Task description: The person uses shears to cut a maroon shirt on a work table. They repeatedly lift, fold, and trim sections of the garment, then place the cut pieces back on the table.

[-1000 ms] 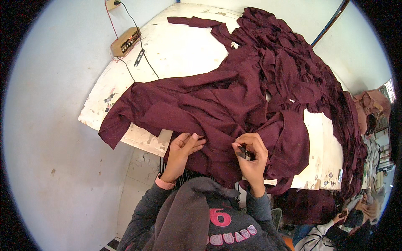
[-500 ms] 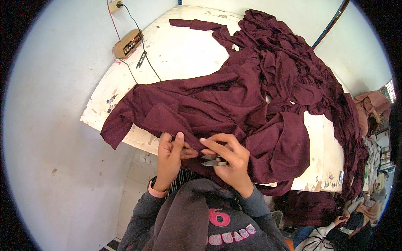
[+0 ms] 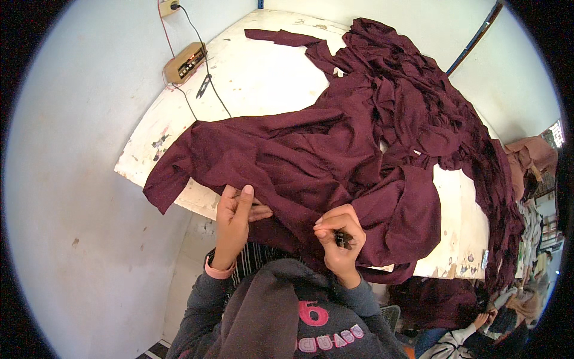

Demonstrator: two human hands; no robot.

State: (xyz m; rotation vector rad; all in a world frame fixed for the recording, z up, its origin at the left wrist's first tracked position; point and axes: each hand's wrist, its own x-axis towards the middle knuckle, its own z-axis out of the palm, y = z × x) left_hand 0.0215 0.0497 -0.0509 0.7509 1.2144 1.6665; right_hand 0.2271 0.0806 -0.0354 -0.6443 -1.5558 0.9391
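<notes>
A maroon garment lies spread across the near side of the table, its front edge hanging toward me. My left hand pinches that edge between thumb and fingers. To its right, my right hand is closed around dark thread snips, mostly hidden in the palm. Thumb and forefinger of this hand press together just above the cloth; whether a thread is between them I cannot make out.
More maroon garments are heaped along the table's far and right side. The white table has worn paint. At the back left stand a tan box with cables and, beside it, black snips. Another person is at lower right.
My right hand has moved right, away from the left, and the snips' blades have turned out of sight into the palm. My left hand has shifted slightly left along the edge.
</notes>
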